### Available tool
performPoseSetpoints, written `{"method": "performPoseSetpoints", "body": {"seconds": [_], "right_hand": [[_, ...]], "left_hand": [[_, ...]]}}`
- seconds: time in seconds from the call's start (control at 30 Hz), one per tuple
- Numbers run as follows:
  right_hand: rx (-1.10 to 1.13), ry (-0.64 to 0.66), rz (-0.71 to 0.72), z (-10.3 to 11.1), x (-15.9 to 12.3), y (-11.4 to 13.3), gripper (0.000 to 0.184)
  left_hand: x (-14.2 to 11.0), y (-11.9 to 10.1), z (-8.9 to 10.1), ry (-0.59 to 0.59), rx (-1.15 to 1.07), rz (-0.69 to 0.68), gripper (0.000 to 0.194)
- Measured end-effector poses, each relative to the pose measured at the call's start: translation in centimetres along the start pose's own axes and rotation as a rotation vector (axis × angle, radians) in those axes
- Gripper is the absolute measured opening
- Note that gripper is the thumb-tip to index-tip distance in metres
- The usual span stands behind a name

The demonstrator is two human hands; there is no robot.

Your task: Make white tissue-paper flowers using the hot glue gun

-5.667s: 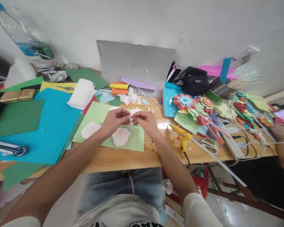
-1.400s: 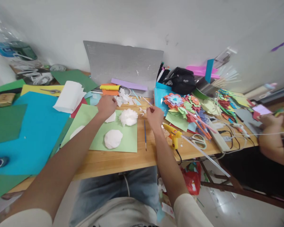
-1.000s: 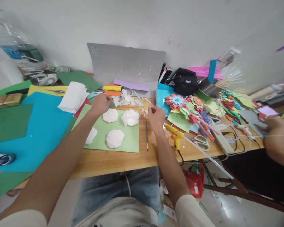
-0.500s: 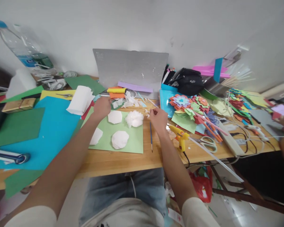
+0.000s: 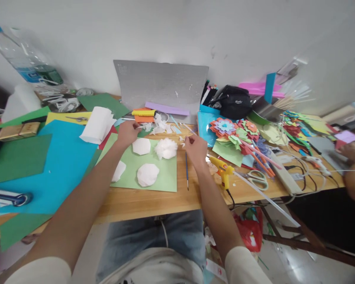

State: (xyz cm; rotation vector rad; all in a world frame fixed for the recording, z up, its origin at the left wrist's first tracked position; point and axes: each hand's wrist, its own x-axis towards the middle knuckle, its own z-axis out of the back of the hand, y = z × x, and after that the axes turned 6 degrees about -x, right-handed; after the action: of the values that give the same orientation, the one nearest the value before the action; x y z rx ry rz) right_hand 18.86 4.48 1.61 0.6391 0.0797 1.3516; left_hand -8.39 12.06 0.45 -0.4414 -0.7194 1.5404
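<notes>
"As the fluffy white paper flower (image 5: 166, 148) lay untouched, which hand was nearer?"

"The right hand (image 5: 196, 148). The flower, round with no long axis, lay just left of it on the light green sheet (image 5: 169, 179)."

"And the left hand (image 5: 128, 133)?"

"Farther off, past a flat white paper cutout (image 5: 141, 146). Both hands' fingers were curled (whether around anything, I couldn't tell)."

"Anything between?"

"Small white scraps (image 5: 182, 139), by the right fingertips; the blue paintbrush (image 5: 187, 173) pointed toward the person, beside that wrist."
</notes>
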Motion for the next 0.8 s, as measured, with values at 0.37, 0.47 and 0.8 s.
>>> {"method": "performPoseSetpoints", "body": {"seconds": [0.37, 0.47, 0.8], "right_hand": [[-0.009, 0.039, -0.014, 0.1, 0.0, 0.4, 0.031], [-0.007, 0.035, -0.006, 0.0, 0.0, 0.3, 0.031], [0.155, -0.062, 0.061, -0.3, 0.1, 0.3, 0.026]], "left_hand": [[0.9, 0.3, 1.8, 0.090, -0.099, 0.053, 0.046], [1.2, 0.7, 2.8, 0.149, -0.168, 0.106, 0.044], [-1.8, -3.4, 3.2, -0.036, -0.301, -0.034, 0.025]]}}
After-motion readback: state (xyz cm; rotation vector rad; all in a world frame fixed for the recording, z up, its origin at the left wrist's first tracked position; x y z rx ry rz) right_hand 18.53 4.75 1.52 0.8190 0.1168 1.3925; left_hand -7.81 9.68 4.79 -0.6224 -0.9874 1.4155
